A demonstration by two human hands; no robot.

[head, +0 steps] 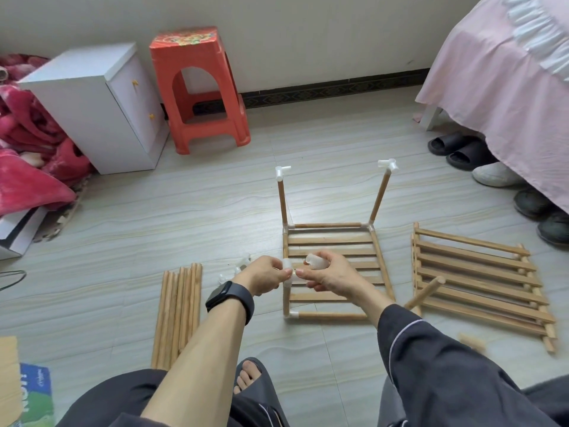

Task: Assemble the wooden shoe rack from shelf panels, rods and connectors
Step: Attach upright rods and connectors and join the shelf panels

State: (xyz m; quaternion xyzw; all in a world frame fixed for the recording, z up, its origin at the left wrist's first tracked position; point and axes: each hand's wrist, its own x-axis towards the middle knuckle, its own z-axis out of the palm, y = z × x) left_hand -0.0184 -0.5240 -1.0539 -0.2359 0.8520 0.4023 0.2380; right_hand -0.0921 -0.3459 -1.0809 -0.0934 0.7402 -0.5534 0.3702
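Fingers (284, 273) of left hand (264, 275) and right hand (331, 277) pinch connectors (288, 265) atop upright rod (286, 298).

Red stool (200, 87) beside white cabinet (92, 103)

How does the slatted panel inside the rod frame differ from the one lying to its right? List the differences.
The framed panel is edged by rods and white connectors; the loose panel has none. The framed panel has upright rods at its far corners; the loose panel only has one short rod leaning on it. Both are slatted light wood.
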